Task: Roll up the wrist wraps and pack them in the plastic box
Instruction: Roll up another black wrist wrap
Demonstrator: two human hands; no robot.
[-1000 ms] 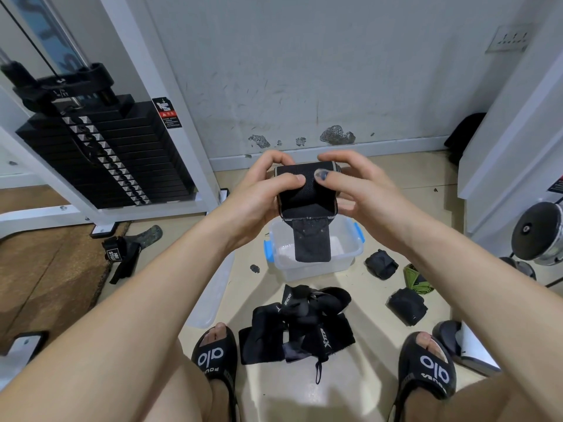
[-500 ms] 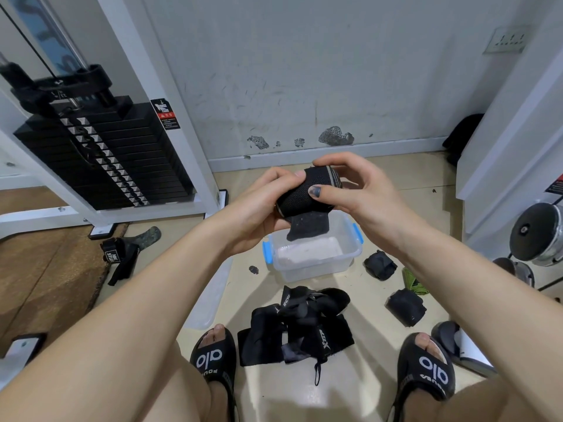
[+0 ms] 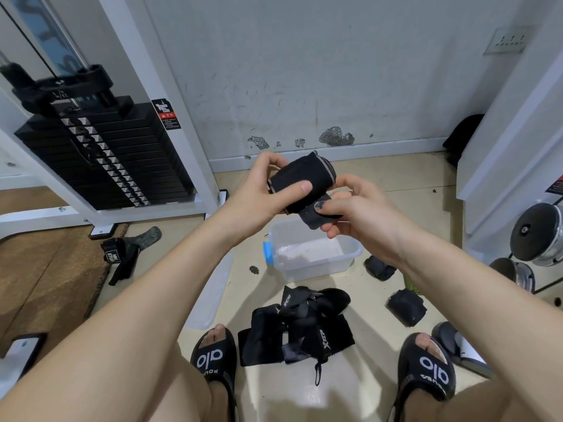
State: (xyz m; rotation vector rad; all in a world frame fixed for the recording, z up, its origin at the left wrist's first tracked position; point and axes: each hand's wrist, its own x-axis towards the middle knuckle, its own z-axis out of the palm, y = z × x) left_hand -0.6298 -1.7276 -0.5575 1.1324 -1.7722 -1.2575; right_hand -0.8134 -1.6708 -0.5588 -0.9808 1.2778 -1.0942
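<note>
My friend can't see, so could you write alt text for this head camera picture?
Two bare hands, left hand and right hand, hold a nearly rolled black fabric wrist wrap above an open clear plastic box on the floor. A pile of unrolled black wraps lies between the person's feet.

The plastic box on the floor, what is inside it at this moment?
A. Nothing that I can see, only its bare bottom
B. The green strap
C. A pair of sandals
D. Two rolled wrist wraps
A. The plastic box shows only its pale bottom through the open top; the wrist wrap being rolled is held above it in the left hand and right hand, and two rolled wraps lie on the floor beside it.
</note>
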